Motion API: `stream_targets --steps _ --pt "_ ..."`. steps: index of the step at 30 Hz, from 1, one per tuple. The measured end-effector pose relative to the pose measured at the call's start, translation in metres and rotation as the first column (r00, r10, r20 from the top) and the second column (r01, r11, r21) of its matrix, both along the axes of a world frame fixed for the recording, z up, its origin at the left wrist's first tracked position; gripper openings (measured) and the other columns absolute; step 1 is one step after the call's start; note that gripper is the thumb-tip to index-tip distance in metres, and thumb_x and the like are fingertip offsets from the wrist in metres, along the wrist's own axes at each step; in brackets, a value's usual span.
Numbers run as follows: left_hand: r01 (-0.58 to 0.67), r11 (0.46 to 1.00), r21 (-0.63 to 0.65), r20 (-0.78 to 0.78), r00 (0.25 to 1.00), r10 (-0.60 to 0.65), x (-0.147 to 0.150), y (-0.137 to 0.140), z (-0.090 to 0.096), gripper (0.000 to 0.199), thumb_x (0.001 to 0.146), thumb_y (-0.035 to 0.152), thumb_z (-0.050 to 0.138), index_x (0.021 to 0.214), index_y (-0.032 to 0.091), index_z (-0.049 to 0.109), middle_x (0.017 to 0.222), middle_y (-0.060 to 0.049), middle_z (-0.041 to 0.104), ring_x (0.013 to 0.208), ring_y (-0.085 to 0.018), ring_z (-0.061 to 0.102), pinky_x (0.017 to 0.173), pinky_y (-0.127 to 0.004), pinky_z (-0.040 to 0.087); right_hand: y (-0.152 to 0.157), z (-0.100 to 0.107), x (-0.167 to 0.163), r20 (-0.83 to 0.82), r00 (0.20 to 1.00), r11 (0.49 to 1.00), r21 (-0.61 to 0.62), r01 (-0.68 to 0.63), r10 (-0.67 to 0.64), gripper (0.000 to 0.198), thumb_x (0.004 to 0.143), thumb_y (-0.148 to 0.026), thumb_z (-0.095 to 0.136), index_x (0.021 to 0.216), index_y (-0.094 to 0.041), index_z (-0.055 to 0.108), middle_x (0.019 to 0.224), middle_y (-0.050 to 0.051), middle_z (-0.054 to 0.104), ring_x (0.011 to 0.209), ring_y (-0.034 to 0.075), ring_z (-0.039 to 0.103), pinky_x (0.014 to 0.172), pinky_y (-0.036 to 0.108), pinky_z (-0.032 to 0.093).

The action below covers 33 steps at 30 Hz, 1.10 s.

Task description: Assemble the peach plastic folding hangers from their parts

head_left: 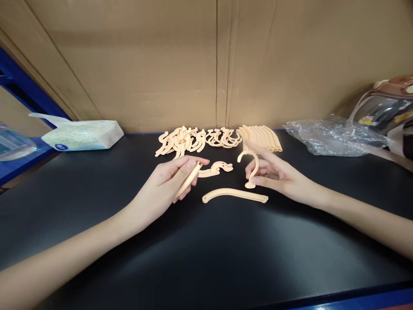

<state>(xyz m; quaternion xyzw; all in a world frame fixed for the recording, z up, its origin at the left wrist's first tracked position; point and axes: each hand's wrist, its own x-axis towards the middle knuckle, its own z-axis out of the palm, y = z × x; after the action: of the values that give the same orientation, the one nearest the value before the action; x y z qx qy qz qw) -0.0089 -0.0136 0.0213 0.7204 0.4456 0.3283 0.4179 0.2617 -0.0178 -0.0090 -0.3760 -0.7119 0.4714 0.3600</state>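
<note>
My left hand [164,176] is closed around a cream plastic hanger arm [189,181], which slants up to the right with its end past my thumb. In my right hand [274,170], a cream plastic hanger hook [256,165] is pinched near its round base, its curved end upward. A longer, slightly bowed hanger arm [235,193] lies on the black table [206,254] between and just below my hands. Behind my left fingertips lie short curved pieces [222,166], partly hidden by that hand.
At the back sit a pile of short curved pieces [180,140], several hooks [222,137] and a row of hanger arms [263,135]. A tissue pack [84,134] is at left. Crumpled clear plastic [332,135] and a transparent bottle [383,107] are at right. Cardboard [145,64] stands behind.
</note>
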Motion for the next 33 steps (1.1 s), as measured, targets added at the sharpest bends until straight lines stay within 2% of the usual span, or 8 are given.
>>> stream_targets --steps 5,7,10,15,19,22,27,33 --pt "0.137 0.936 0.323 -0.391 0.920 0.000 -0.005 -0.001 -0.007 0.043 0.097 0.043 0.035 0.085 0.019 0.069 0.048 0.006 0.043 0.043 -0.008 0.040 0.050 -0.021 0.031 0.000 0.005 -0.002 0.103 0.994 0.999 -0.013 0.039 -0.037 0.043 0.083 -0.035 0.064 0.125 -0.026 0.060 0.091 0.002 0.060 0.082 0.014 0.061 0.082 0.034 0.051" --pt "0.214 0.877 0.430 -0.504 0.863 0.037 -0.007 0.001 -0.012 0.049 0.097 0.042 0.033 0.068 0.018 0.064 0.049 0.004 0.046 0.044 -0.009 0.042 0.051 -0.022 0.030 0.000 0.006 -0.002 0.127 0.991 0.998 -0.024 0.049 -0.046 0.037 0.082 -0.038 0.066 0.115 -0.023 0.066 0.091 0.003 0.064 0.084 0.016 0.063 0.082 0.033 0.051" --pt "0.273 0.808 0.521 -0.579 0.809 0.099 -0.007 0.006 -0.017 0.051 0.098 0.044 0.027 0.063 0.018 0.053 0.055 0.002 0.051 0.048 -0.011 0.045 0.051 -0.023 0.029 0.000 0.006 -0.002 0.141 0.989 0.997 -0.050 0.055 -0.047 0.033 0.080 -0.040 0.068 0.108 -0.022 0.068 0.090 0.003 0.069 0.086 0.017 0.065 0.083 0.033 0.050" --pt "0.366 0.782 0.505 -0.592 0.806 0.005 -0.003 0.009 -0.017 0.045 0.100 0.038 0.021 0.072 0.019 0.051 0.070 -0.001 0.056 0.066 -0.015 0.050 0.060 -0.024 0.036 0.001 0.004 -0.005 0.103 0.990 0.990 -0.089 0.107 -0.097 0.032 0.076 -0.040 0.071 0.102 -0.021 0.069 0.091 0.004 0.070 0.086 0.018 0.066 0.079 0.033 0.050" --pt "0.473 0.725 0.501 -0.628 0.775 -0.071 0.000 0.006 -0.017 0.028 0.094 0.041 0.043 0.078 0.019 0.050 0.084 -0.004 0.058 0.079 -0.018 0.051 0.061 -0.025 0.038 0.003 0.004 -0.012 0.054 0.988 0.984 -0.092 0.151 -0.147 0.029 0.076 -0.038 0.071 0.099 -0.020 0.069 0.092 0.004 0.070 0.086 0.018 0.066 0.080 0.034 0.049" --pt "0.498 0.725 0.476 -0.626 0.771 -0.119 0.003 0.004 -0.018 0.018 0.092 0.034 0.049 0.082 0.019 0.052 0.087 -0.004 0.059 0.082 -0.017 0.053 0.062 -0.024 0.039 0.006 0.004 -0.018 0.008 0.983 0.980 -0.076 0.182 -0.182 0.023 0.077 -0.033 0.070 0.094 -0.019 0.067 0.090 0.003 0.071 0.084 0.017 0.065 0.078 0.033 0.049" --pt "0.500 0.747 0.439 -0.563 0.801 -0.205 0.007 0.006 -0.019 0.026 0.091 0.041 0.051 0.078 0.019 0.048 0.080 -0.002 0.058 0.071 -0.014 0.052 0.060 -0.024 0.037 0.011 0.004 -0.025 -0.046 0.986 0.986 -0.048 0.157 -0.159 0.009 0.077 -0.024 0.065 0.084 -0.017 0.065 0.082 0.001 0.069 0.074 0.013 0.062 0.068 0.028 0.046" --pt "0.418 0.713 0.563 -0.532 0.843 -0.074 0.020 0.014 -0.021 0.026 0.097 0.030 0.035 0.072 0.020 0.035 0.068 0.002 0.046 0.057 -0.012 0.042 0.053 -0.024 0.030 0.015 0.004 -0.031 -0.130 0.976 0.984 -0.035 0.173 -0.176 0.005 0.079 -0.017 0.056 0.083 -0.018 0.058 0.076 -0.001 0.065 0.068 0.011 0.058 0.065 0.026 0.043"
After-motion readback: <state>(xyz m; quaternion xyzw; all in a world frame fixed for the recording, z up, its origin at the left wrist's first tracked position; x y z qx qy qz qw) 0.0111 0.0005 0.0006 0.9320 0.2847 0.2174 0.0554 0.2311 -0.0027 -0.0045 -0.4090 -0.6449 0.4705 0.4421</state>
